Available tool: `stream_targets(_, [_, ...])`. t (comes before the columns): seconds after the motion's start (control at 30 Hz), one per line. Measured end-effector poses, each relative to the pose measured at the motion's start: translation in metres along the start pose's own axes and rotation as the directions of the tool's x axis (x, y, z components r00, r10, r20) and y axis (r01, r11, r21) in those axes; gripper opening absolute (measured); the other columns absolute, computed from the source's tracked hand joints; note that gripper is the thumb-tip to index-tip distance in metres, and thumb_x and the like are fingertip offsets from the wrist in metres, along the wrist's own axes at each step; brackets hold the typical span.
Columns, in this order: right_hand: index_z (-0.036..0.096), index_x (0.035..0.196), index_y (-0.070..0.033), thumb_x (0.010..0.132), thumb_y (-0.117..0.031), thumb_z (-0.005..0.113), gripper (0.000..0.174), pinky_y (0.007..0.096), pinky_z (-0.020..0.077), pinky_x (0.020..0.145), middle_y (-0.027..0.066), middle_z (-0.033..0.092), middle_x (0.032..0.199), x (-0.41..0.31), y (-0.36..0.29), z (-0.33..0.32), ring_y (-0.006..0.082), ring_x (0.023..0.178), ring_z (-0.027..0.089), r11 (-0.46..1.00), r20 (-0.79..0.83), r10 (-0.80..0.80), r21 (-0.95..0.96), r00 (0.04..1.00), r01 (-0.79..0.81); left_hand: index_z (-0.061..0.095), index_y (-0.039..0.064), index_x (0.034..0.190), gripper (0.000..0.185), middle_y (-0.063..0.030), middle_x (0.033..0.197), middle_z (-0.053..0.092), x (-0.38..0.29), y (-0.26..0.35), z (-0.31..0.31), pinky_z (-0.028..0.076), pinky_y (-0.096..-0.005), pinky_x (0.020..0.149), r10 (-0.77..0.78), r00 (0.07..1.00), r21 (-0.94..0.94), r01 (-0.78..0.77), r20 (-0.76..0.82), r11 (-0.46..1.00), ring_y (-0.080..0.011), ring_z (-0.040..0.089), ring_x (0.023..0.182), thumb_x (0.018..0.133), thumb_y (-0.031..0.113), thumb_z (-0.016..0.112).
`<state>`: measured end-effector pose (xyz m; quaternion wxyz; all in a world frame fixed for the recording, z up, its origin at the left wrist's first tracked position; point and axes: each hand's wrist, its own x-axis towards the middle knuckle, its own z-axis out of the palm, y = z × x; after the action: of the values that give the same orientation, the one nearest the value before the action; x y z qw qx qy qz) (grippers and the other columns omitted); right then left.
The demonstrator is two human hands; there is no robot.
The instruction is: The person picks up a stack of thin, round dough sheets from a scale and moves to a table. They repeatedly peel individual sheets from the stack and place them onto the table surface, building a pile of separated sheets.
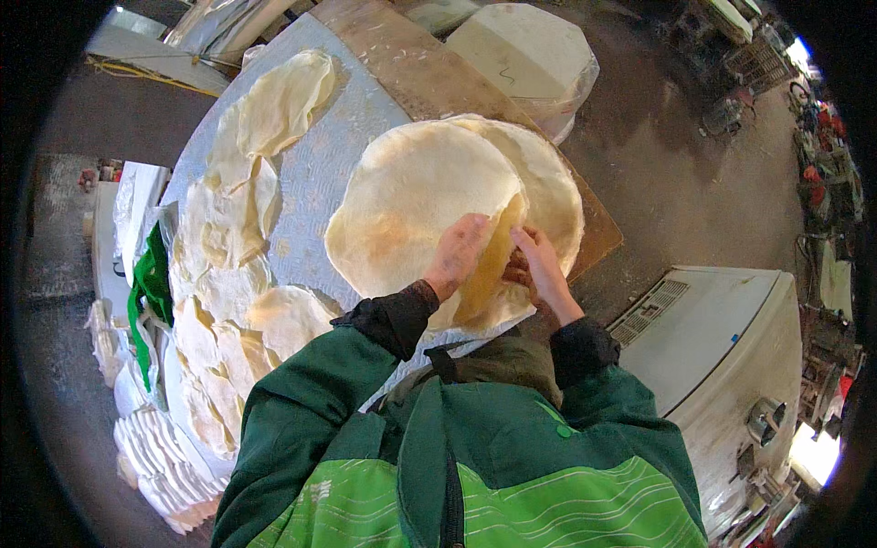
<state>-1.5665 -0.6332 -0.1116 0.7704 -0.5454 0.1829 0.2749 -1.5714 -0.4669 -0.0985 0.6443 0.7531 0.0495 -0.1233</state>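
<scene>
Before me lies a stack of large, round, cream-coloured soft sheets, seemingly felt. My left hand (460, 252) grips the right edge of the top sheet (411, 185) and raises it into a fold. The shaded yellowish inner face (492, 274) of this fold shows between my hands. Just right of the fold is my right hand (541, 268), its thumb and fingers bent near the edge. Whether they pinch the material is hidden. Another round sheet (551, 185) sticks out underneath, to the right.
Several crumpled cream pieces (223, 226) lie along the left of the pale patterned table cover (308, 205). A brown board (404, 61) borders the table. A white appliance-like cabinet (692, 329) stands at right, a wrapped pale stack (527, 55) beyond the board, and layered white material (164, 459) lower left.
</scene>
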Motion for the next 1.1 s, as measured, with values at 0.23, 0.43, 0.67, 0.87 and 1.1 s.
stream_targets(0.23, [0.018,0.138,-0.004,0.083,-0.027,0.064,0.076,0.0291,0.0517,0.064,0.0137,0.050,0.111,-0.016,-0.022,0.043,0.0183,0.088,0.058,0.978,0.047,-0.130,-0.158,0.990,0.136,0.046,-0.001,0.120,0.081,-0.0115,0.109,0.056,-0.007,0.009,-0.002,0.040,-0.0303,0.090,-0.230,0.972,-0.374,0.234,0.056,0.897,-0.0177,0.053,0.099,0.089,0.067,0.017])
stream_targets(0.43, [0.016,0.140,-0.003,0.076,-0.012,0.063,0.080,0.0284,0.0491,0.071,0.0169,0.048,0.114,-0.007,-0.005,0.046,0.0186,0.094,0.055,0.936,0.061,-0.293,-0.183,0.954,0.300,0.046,0.003,0.120,0.084,-0.0128,0.099,0.056,-0.007,0.024,0.000,0.043,-0.0288,0.080,-0.240,0.965,-0.331,0.261,0.103,0.907,-0.0164,0.053,0.089,0.086,0.072,0.013])
stream_targets(0.67, [0.017,0.143,-0.007,0.078,0.006,0.050,0.074,0.0256,0.0424,0.087,0.0109,0.046,0.121,-0.008,0.001,0.038,0.0170,0.106,0.049,0.905,0.084,-0.360,-0.210,0.929,0.369,0.050,0.003,0.113,0.054,-0.0048,0.070,0.055,-0.006,0.010,-0.004,0.042,-0.0267,0.060,-0.048,0.999,0.066,0.047,0.014,0.997,-0.0121,0.050,0.065,0.088,0.051,0.047])
stream_targets(0.87, [0.027,0.139,-0.001,0.072,0.015,0.046,0.071,0.0299,0.0331,0.100,0.0161,0.038,0.136,-0.001,0.012,0.027,0.0229,0.123,0.039,0.857,0.045,-0.472,-0.209,0.880,0.471,0.055,0.002,0.100,0.027,-0.0122,0.064,0.053,-0.010,0.017,-0.007,0.043,-0.0346,0.055,0.207,0.977,0.478,-0.201,0.041,0.855,-0.0206,0.054,0.058,0.082,0.022,0.061])
stream_targets(1.1, [0.030,0.139,-0.005,0.074,0.014,0.048,0.070,0.0278,0.0407,0.093,0.0140,0.039,0.136,0.010,0.018,-0.004,0.0205,0.119,0.044,0.845,-0.050,-0.478,-0.300,0.877,0.443,0.062,0.001,0.097,0.021,-0.0052,0.089,0.064,0.002,0.011,-0.140,0.049,-0.0284,0.070,-0.085,0.991,-0.279,0.054,-0.100,0.959,-0.0136,0.060,0.079,0.086,0.013,0.049])
